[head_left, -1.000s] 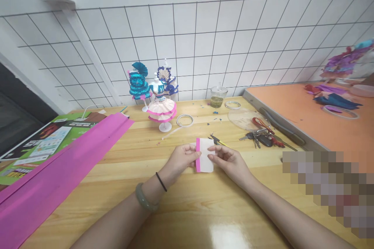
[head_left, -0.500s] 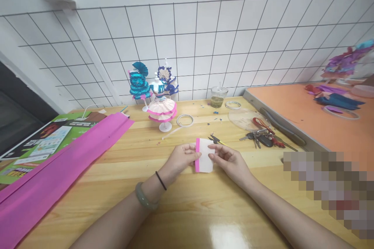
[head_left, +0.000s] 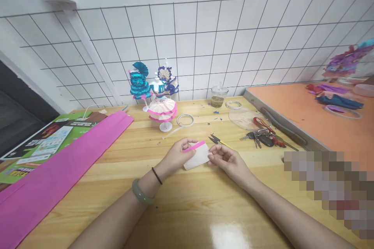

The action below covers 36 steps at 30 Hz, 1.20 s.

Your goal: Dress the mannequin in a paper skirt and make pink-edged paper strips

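Pinches a small white paper rectangle with a bright pink border (head_left: pixel 198 158) between thumb and fingers of the left hand (head_left: pixel 175 156) — and grasps its other end with the fingertips of the right hand (head_left: pixel 230 162). Holds it over the yellowish wood-grain table (head_left: pixel 187 206), between both hands — near black-bladed, yellow-handled scissors (head_left: pixel 215 139) just beyond the right hand.

- My wooden table (head_left: pixel 193 210) carries a mannequin in a pink-edged skirt (head_left: pixel 162 109).
- Behind it, I see a teal-dressed figure (head_left: pixel 139 83) at left, a blue-trimmed figure (head_left: pixel 173 85) at right.
- Just beside it, on the right, lies a tape roll (head_left: pixel 185 126).
- Farther right of it, I find the scissors (head_left: pixel 215 139), a glass pot (head_left: pixel 217 100) and keys (head_left: pixel 264 141).
- To its left, I see a green printed sheet (head_left: pixel 57 146), partly under pink paper (head_left: pixel 74 169).
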### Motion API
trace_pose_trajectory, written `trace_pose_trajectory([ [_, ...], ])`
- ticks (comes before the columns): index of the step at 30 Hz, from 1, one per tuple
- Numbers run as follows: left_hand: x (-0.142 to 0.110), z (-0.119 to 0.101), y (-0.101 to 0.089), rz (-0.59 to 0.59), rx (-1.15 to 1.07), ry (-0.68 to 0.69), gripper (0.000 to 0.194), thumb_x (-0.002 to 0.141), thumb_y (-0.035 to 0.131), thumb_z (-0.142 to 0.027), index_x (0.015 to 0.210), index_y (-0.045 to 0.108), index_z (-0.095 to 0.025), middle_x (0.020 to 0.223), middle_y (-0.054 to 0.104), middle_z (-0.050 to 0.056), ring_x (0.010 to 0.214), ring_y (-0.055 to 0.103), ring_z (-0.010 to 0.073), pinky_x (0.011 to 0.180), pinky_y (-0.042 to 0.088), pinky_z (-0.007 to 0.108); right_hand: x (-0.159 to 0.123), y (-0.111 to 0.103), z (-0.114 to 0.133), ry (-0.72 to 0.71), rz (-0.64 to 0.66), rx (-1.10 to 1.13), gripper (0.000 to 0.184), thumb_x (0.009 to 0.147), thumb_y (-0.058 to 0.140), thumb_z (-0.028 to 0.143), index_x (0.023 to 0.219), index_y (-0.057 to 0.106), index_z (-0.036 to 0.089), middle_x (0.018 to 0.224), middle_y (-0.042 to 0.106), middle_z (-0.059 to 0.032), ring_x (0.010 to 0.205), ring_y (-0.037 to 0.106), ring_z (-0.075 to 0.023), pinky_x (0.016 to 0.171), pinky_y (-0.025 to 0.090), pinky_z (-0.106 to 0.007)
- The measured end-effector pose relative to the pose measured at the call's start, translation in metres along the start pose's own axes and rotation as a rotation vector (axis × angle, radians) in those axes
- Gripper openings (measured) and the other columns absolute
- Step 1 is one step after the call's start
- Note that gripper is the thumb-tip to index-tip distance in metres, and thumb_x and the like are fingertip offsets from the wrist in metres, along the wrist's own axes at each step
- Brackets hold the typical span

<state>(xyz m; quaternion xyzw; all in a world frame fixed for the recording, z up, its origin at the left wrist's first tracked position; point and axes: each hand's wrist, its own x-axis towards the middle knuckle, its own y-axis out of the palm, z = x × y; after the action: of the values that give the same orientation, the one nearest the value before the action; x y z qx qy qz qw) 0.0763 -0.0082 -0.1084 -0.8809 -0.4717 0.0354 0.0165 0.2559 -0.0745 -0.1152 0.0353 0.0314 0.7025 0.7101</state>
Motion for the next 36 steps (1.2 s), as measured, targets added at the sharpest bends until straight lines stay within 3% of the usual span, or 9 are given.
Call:
trace_pose_trajectory([
  [8, -0.001, 0.005, -0.008, 0.104, -0.046, -0.028, 0.048, 0.072, 0.065, -0.028, 0.116, 0.052, -0.015, 0.093, 0.062, 0.008, 0.073, 0.06, 0.0137, 0.06, 0.043, 0.022, -0.001, -0.003, -0.007, 0.002, 0.086, -0.127, 0.032, 0.066, 0.07, 0.045, 0.085, 0.064, 0.019, 0.065, 0.064, -0.0004, 0.063, 0.059, -0.0147, 0.062, 0.047, -0.028],
  [12, 0.0, 0.006, -0.009, 0.08, -0.156, -0.044, 0.063, 0.068, 0.071, -0.03, 0.124, 0.046, -0.016, 0.084, 0.064, 0.006, 0.071, 0.061, 0.0147, 0.062, 0.045, 0.024, 0.001, -0.005, -0.009, -0.028, -0.006, -0.204, 0.039, 0.063, 0.07, 0.051, 0.086, 0.066, 0.019, 0.071, 0.066, -0.0026, 0.067, 0.059, -0.0167, 0.064, 0.046, -0.03],
  [18, 0.0, 0.008, -0.005, 0.031, -0.277, -0.093, 0.081, 0.061, 0.077, -0.023, 0.132, 0.037, -0.019, 0.1, 0.064, 0.01, 0.083, 0.062, 0.017, 0.072, 0.047, 0.028, 0.004, -0.007, -0.006, -0.025, -0.102, -0.232, 0.04, 0.064, 0.069, 0.049, 0.089, 0.067, 0.018, 0.068, 0.063, -0.0016, 0.064, 0.056, -0.0156, 0.064, 0.044, -0.03],
  [24, 0.002, 0.008, -0.003, -0.056, -0.209, -0.04, 0.083, 0.061, 0.076, -0.017, 0.133, 0.035, -0.017, 0.087, 0.062, 0.004, 0.067, 0.059, 0.0102, 0.061, 0.046, 0.022, 0.003, -0.007, -0.011, -0.038, -0.037, -0.215, 0.039, 0.064, 0.071, 0.044, 0.093, 0.067, 0.018, 0.068, 0.061, 0.0002, 0.065, 0.054, -0.0144, 0.062, 0.043, -0.027],
  [30, 0.002, 0.004, -0.001, -0.066, -0.231, -0.009, 0.084, 0.063, 0.074, -0.019, 0.135, 0.03, -0.014, 0.078, 0.061, 0.002, 0.063, 0.058, 0.0107, 0.058, 0.047, 0.022, 0.005, -0.009, -0.018, -0.041, -0.001, -0.229, 0.04, 0.066, 0.069, 0.046, 0.095, 0.067, 0.018, 0.075, 0.064, -0.002, 0.07, 0.057, -0.0162, 0.065, 0.044, -0.028],
  [36, 0.002, -0.001, 0.003, -0.072, -0.182, -0.041, 0.087, 0.066, 0.07, -0.023, 0.138, 0.022, -0.013, 0.067, 0.059, -0.002, 0.046, 0.058, 0.0106, 0.047, 0.047, 0.023, 0.003, -0.008, -0.018, -0.055, 0.042, -0.235, 0.041, 0.067, 0.069, 0.045, 0.097, 0.066, 0.019, 0.076, 0.066, -0.0029, 0.072, 0.058, -0.0164, 0.066, 0.045, -0.029],
])
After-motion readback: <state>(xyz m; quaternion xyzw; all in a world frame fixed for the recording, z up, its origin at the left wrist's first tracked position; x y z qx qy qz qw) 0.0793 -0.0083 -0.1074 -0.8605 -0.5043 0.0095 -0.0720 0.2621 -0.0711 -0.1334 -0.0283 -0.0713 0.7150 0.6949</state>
